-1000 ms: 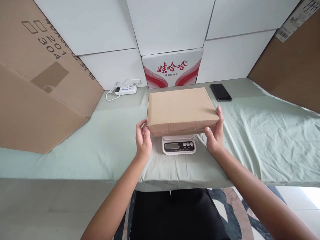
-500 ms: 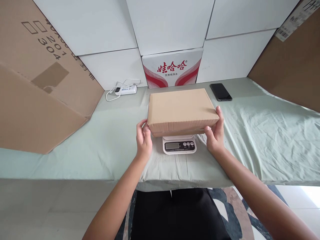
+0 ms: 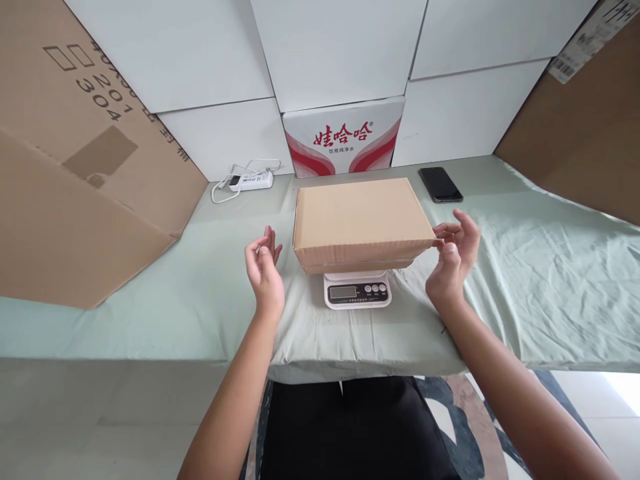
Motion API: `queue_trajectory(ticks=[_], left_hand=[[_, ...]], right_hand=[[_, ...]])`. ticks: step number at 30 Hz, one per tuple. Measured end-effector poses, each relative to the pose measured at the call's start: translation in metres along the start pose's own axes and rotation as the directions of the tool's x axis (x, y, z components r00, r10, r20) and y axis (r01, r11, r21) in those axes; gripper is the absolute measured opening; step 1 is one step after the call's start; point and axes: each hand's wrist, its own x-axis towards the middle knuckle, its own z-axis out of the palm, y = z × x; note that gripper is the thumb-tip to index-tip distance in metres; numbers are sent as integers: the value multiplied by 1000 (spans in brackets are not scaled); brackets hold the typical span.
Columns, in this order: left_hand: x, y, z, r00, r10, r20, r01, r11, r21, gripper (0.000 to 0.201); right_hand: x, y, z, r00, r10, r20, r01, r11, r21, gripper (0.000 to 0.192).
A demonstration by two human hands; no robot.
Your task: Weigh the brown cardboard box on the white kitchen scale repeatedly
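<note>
A brown cardboard box [image 3: 363, 213] rests on a small white kitchen scale [image 3: 357, 293], covering the scale's platform while its display and buttons show in front. My left hand [image 3: 265, 270] is off the box's left side, fingers loosely curled and apart, with nothing in it. Beside the right end of the box is my right hand [image 3: 456, 257], also empty with its fingers apart. Its fingertips are close to the box's right front corner; whether they touch it I cannot tell.
A black phone [image 3: 441, 185] lies behind on the right of the green cloth [image 3: 200, 267]. At the back left is a white power strip or adapter [image 3: 251, 181] with a cable. White boxes [image 3: 340, 47] and a red-and-white carton [image 3: 345, 137] form the back; large cardboard sheets [image 3: 100, 200] flank both sides.
Both hands have let go of the cardboard box and moved outward, the left hand to the left and the right hand to the right. The box stays on the scale.
</note>
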Motion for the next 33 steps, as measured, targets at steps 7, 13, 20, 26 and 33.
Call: queue_trajectory(ticks=[7, 13, 20, 26, 33], left_hand=[[-3, -4, -1, 996, 2, 87, -5, 999, 34, 59], [-6, -4, 1, 988, -17, 154, 14, 1000, 24, 75], [-13, -5, 4, 979, -33, 202, 27, 999, 32, 70], [-14, 3, 9, 966, -37, 254, 15, 996, 87, 45], [58, 9, 41, 965, 64, 255, -36, 993, -114, 41]], right_hand=[[-2, -4, 1, 999, 14, 47, -15, 1000, 23, 58], [-6, -5, -1, 996, 32, 80, -36, 998, 47, 61], [-10, -16, -5, 982, 87, 165, -83, 996, -31, 69], [-9, -27, -5, 956, 90, 279, -95, 996, 2, 70], [49, -11, 34, 919, 56, 390, -85, 995, 57, 84]])
